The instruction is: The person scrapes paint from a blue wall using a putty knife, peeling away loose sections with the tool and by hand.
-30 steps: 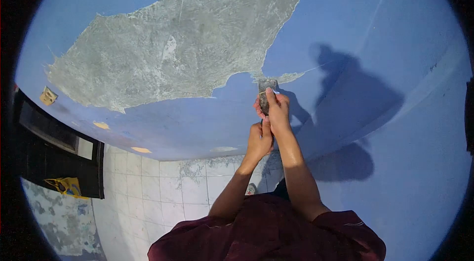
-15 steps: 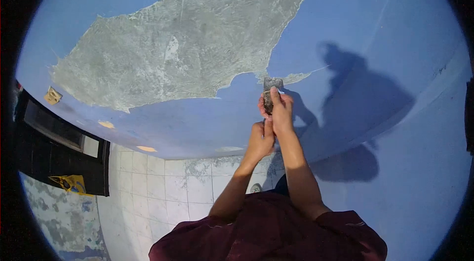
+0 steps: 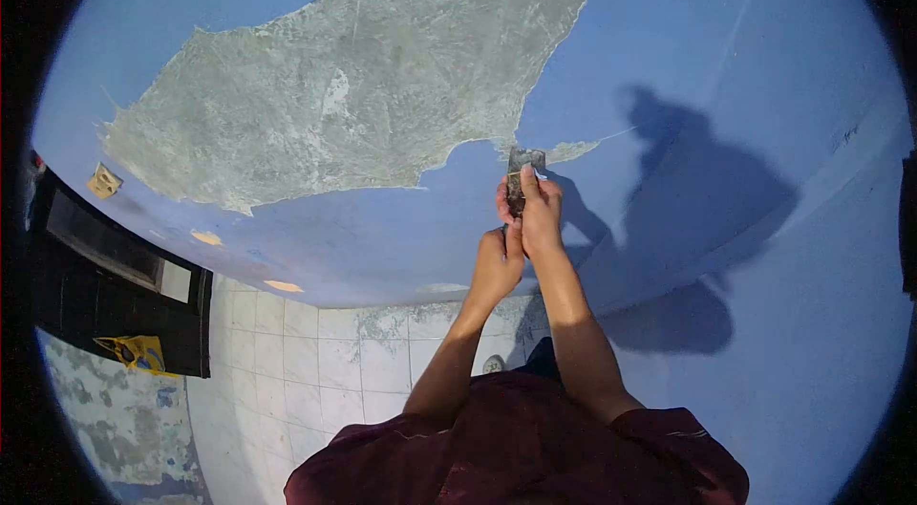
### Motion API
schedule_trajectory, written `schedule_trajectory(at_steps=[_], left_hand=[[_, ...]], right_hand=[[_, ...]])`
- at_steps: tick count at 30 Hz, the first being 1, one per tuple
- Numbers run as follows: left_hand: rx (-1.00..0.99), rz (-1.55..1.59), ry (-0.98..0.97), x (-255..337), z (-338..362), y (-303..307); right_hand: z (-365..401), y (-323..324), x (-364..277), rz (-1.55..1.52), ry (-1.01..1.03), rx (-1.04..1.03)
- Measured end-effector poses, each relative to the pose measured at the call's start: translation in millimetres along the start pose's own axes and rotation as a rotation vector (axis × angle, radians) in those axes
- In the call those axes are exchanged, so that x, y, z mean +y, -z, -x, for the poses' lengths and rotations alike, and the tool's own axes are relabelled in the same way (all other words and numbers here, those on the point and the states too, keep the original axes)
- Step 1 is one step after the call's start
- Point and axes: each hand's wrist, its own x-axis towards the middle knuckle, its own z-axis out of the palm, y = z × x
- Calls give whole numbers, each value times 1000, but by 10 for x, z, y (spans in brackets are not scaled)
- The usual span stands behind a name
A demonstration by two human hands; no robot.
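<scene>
A small dark, worn scraper-like tool [image 3: 518, 192] is held upright against or close to the blue wall [image 3: 688, 46], at the lower edge of a grey bare patch [image 3: 382, 75]. My right hand [image 3: 538, 214] is wrapped round the tool, with the thumb lying on its face. Just below and to the left, my left hand [image 3: 500, 261] is closed round the tool's lower end, which the fingers mostly hide. The tool's upper edge is beside a thin strip of bare grey wall [image 3: 570, 151].
At the left are a beige wall fitting [image 3: 104, 181], a dark cabinet or door [image 3: 86, 300] and a yellow bag [image 3: 141, 353]. White floor tiles [image 3: 339, 362] lie below. My shadow [image 3: 707, 171] falls on the wall at the right.
Both hands and the tool have shifted very slightly left and up. The grip looks the same.
</scene>
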Motion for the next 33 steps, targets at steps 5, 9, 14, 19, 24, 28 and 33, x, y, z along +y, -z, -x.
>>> schedule_trajectory(at_steps=[5,9,14,19,24,28,33], left_hand=[[-97,251,45,-131,40,-82],[-88,215,69,-132,-16,4],[-210,430,120,-249,13,21],[-179,574,76,-244,8,-252],[-239,694,21,-252,-69,-445],[-168,843,-3,-232,-12,-614],[-205,798,-32,-199,-36,-576]], right_hand=[[47,119,-18,108,-61,-36],[157,333,36,150,-118,-83],[688,1266,180,489,-264,-106],[1820,3160,1318,1201,-798,74],[3368,3653,1539,791,-1216,490],[3512,3373,1382,657,-1317,456],[3467,3189,1287,606,-1295,306]])
